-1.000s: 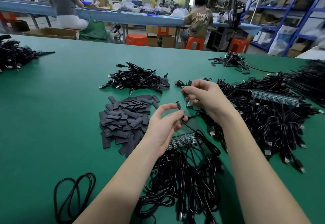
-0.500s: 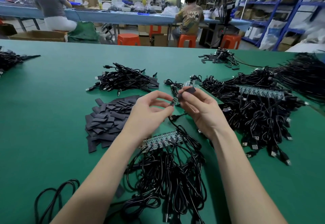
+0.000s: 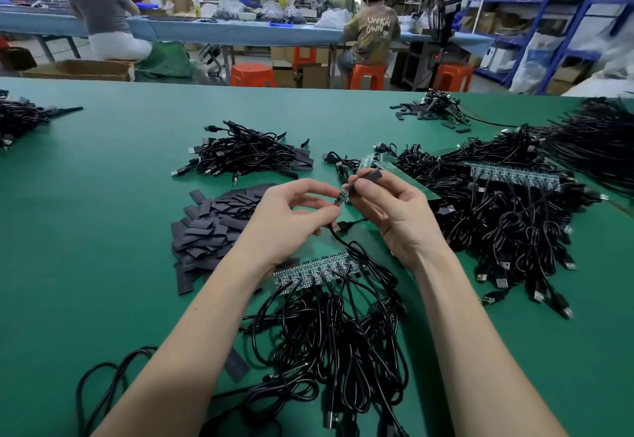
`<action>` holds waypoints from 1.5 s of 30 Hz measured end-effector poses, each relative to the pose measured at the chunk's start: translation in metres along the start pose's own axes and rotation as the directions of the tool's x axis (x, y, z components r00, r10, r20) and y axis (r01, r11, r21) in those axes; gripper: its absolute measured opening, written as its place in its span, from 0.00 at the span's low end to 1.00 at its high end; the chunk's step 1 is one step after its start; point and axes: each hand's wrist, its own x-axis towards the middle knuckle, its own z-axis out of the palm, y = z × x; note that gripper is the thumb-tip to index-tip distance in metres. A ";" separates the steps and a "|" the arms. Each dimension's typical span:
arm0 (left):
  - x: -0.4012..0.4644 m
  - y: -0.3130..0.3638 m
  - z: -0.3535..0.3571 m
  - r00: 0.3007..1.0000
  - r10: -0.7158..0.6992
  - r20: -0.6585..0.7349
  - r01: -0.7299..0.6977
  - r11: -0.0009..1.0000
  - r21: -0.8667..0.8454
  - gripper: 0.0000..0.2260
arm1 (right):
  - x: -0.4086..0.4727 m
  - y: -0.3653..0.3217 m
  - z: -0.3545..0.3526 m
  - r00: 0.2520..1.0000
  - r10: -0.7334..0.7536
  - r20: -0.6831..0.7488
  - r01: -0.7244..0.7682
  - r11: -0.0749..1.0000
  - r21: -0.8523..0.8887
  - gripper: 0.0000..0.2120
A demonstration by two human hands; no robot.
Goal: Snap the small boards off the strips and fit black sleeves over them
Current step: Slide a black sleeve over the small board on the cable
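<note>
Centre frame, both hands up over the green table: left hand pinches a small board between thumb and forefinger, its cable dropping away below the fingers; right hand pinches a black sleeve by thumb and fingertips, sleeve's lower end right at the board's top end, looks touching, can't tell if it's on yet. Just below the wrists, lower centre, a strip of boards w/ cables attached lies on the cable heap. Left of centre, a pile of loose sleeves, flat and dark. Above that, a bundle of USB leads. Right side, a big tangle of cables w/ another strip across it. Top of frame, a person seated on an orange stool, shirt back reads "UNKN OWN" over two lines. Other text in bkgd too blurred to read.
</note>
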 end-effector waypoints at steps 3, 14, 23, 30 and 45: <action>0.000 0.000 -0.001 1.000 0.005 0.009 -0.005 1.000 0.007 0.08 | 0.001 -0.001 -0.001 1.000 -0.007 -0.002 0.007 1.000 -0.020 0.09; 0.001 0.001 -0.010 0.985 0.089 0.150 -0.111 0.984 0.141 0.11 | -0.005 -0.020 -0.012 0.983 0.141 0.115 -0.117 0.975 -0.191 0.08; 0.000 0.003 -0.004 0.994 0.066 0.082 -0.067 0.998 0.014 0.08 | -0.005 -0.024 -0.011 0.990 0.070 0.124 -0.038 0.970 -0.239 0.08; 0.001 0.003 0.003 0.985 0.170 0.008 -0.170 0.985 -0.010 0.07 | -0.005 -0.029 -0.008 0.992 -0.042 0.119 0.067 0.973 -0.220 0.08; -0.006 0.019 0.008 0.935 0.355 -0.012 -0.354 0.934 0.039 0.07 | -0.010 -0.045 -0.007 0.980 0.006 0.198 0.031 0.983 -0.179 0.08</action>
